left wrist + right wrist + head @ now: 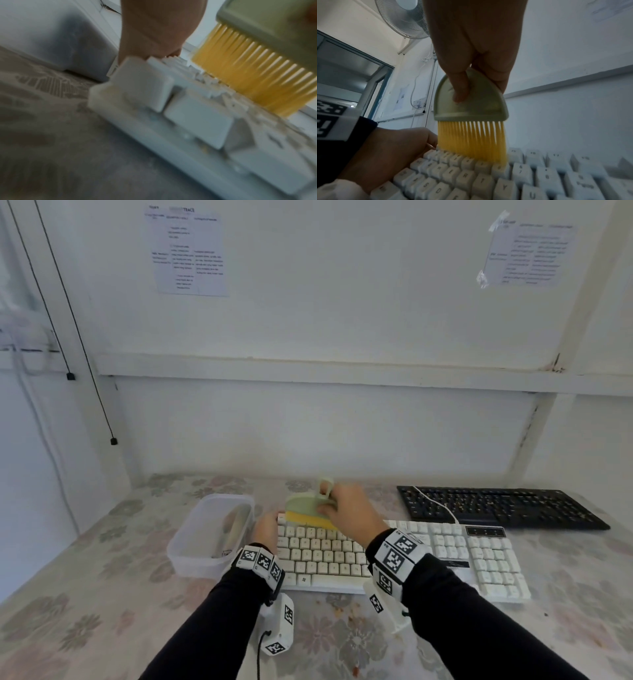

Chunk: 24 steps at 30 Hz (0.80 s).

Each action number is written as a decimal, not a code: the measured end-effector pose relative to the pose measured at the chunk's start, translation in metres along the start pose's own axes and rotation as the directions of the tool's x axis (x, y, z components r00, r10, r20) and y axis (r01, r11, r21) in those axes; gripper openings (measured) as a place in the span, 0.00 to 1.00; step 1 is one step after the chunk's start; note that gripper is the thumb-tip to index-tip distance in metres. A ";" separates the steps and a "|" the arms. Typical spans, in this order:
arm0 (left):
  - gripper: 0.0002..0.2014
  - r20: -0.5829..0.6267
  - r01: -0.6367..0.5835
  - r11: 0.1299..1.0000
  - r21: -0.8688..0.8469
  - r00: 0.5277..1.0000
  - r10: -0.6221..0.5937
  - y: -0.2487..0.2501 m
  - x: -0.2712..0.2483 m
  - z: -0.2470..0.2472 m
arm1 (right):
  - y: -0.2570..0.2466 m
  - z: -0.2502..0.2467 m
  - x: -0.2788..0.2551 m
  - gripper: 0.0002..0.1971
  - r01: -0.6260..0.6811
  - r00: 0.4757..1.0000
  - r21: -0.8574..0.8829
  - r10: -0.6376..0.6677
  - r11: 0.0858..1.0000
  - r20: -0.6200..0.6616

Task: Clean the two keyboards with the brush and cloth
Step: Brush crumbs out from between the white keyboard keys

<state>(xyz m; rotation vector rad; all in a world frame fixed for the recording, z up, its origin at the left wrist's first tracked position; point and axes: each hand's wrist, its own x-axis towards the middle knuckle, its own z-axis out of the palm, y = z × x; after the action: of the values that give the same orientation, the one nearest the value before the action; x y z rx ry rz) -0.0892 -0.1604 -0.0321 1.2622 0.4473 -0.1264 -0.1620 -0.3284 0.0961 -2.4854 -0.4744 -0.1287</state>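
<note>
Clear tub [191, 537] sits far left on the worktop [102, 594]; something lies inside, can't tell if it's the cloth. Left hand [266, 530] rests on the white keyboard's [479, 556] top-left corner; fingers mostly hidden, so how tight that grip is I can't tell. Keep it pinning the board. Right hand [349, 510] pinches the green brush [310, 508], yellow bristles [471, 140] down on the top key rows, left end. Advice: short strokes along each row, bristle tips in the gaps, light pressure. Black keyboard [500, 508] is behind-right, its turn after this one.
</note>
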 end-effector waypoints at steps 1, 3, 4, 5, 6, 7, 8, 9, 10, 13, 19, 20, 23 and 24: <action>0.19 -0.020 -0.014 1.000 0.004 1.000 0.015 -0.002 0.006 -0.002 | 0.002 0.000 -0.001 0.10 -0.013 1.000 -0.028 0.013 1.000 0.020; 0.17 -0.041 -0.027 1.000 0.017 0.999 0.027 -0.002 0.005 -0.003 | 0.008 -0.003 -0.004 0.11 -0.043 0.998 -0.095 0.046 0.995 0.032; 0.16 -0.046 -0.024 1.000 0.012 0.999 0.025 -0.002 0.002 -0.003 | 0.013 -0.006 -0.007 0.11 -0.052 0.998 -0.124 0.054 0.991 0.021; 0.17 -0.040 -0.028 1.000 -0.006 0.999 0.027 0.000 -0.004 -0.001 | 0.019 -0.010 -0.010 0.11 -0.071 0.997 -0.146 0.073 0.987 0.009; 0.18 -0.020 -0.027 1.000 -0.008 0.999 0.027 0.003 -0.013 0.002 | 0.026 -0.016 -0.013 0.11 -0.095 0.995 -0.160 0.095 0.983 -0.007; 0.20 -0.021 -0.020 1.000 0.006 1.000 0.020 0.002 -0.015 0.002 | 0.032 -0.023 -0.017 0.11 -0.128 0.992 -0.182 0.128 0.975 -0.016; 0.21 -0.017 -0.021 1.000 0.005 1.000 0.021 0.002 -0.018 0.003 | 0.038 -0.032 -0.020 0.11 -0.163 0.987 -0.215 0.162 0.963 -0.026; 0.22 -0.015 -0.029 1.000 0.008 0.999 0.029 0.002 -0.019 0.004 | 0.044 -0.042 -0.024 0.11 -0.200 0.980 -0.254 0.198 0.946 -0.036; 0.22 -0.038 -0.043 0.999 0.029 0.998 0.044 0.001 -0.016 0.005 | 0.048 -0.052 -0.028 0.11 -0.233 0.972 -0.288 0.230 0.929 -0.043; 0.21 -0.058 -0.084 0.996 0.041 0.995 0.086 0.002 -0.020 0.007 | 0.051 -0.074 -0.034 0.11 -0.259 0.965 -0.355 0.257 0.898 -0.053; 0.15 -0.111 -0.116 0.993 0.029 0.987 0.118 0.005 -0.026 0.009 | 0.013 -0.060 -0.022 0.13 -0.060 0.997 -0.089 0.056 0.994 -0.047; 0.14 -0.122 -0.122 0.992 0.031 0.985 0.125 0.005 -0.028 0.009 | 0.004 -0.052 -0.017 0.15 -0.017 0.999 -0.050 0.015 0.999 -0.039; 0.13 -0.126 -0.159 0.986 0.047 0.978 0.164 0.009 -0.033 0.010 | -0.024 -0.025 -0.004 0.14 0.139 0.990 0.003 -0.139 0.990 -0.011; 0.12 -0.132 -0.171 0.983 0.062 0.975 0.178 0.009 -0.032 0.009 | -0.030 -0.017 -0.001 0.14 0.184 0.983 0.004 -0.184 0.983 0.011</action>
<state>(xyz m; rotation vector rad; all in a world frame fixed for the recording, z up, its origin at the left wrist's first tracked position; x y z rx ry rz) -0.1131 -0.1714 -0.0096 1.3592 0.4514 0.0994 -0.1731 -0.3158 0.1256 -2.4367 -0.7079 -0.1875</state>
